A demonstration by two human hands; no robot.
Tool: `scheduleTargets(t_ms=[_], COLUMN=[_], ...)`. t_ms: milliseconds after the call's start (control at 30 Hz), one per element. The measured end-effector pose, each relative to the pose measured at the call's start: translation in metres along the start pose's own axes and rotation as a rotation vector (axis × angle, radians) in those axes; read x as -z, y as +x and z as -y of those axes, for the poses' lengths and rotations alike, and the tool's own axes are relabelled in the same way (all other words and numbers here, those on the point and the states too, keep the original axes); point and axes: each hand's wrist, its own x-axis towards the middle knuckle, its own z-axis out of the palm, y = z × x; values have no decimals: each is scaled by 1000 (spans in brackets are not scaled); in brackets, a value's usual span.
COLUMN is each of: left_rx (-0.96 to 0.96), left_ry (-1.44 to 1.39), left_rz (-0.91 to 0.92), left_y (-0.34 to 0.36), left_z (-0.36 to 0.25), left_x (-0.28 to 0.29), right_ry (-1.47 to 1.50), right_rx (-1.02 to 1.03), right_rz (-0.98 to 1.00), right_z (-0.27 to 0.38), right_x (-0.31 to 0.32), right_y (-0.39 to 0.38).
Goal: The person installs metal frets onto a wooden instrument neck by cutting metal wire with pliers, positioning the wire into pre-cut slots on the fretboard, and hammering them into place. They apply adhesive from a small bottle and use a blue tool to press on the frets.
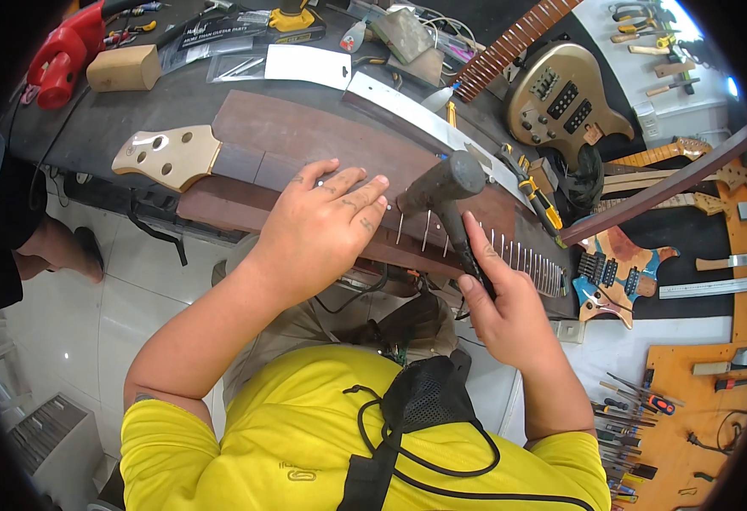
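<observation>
A bass guitar neck with a cream headstock (156,162) and dark fretboard (241,164) lies across a brown board (297,126) on the bench. Silver frets (518,260) line its right part. My left hand (318,221) rests on the neck, fingers stretched out and slightly bent over the fretboard. My right hand (501,302) grips the handle of a dark mallet. The mallet head (441,181) is over the fretboard, just right of my left fingertips, and hides part of it. Whether it touches the frets I cannot tell.
A red blower (62,60), wood block (122,70) and white straightedge (386,102) lie behind. Guitar bodies (560,106) (612,281) and racks of tools (701,366) are at the right. Another person's leg (67,243) shows at the left edge.
</observation>
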Motion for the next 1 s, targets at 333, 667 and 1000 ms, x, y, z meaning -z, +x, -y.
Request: scheduleTargets(t_ms=[333, 667, 1000], left_rx=[12, 9, 6], left_ry=[9, -55, -50], left_rz=[25, 30, 22], left_y=[-1, 8, 11], left_z=[2, -5, -12], left_x=[0, 4, 7], right_ry=[70, -348, -170], right_rx=[108, 389, 94], right_rz=[-106, -218, -489], right_z=[-16, -114, -176], right_x=[5, 75, 126], right_y=[15, 118, 144])
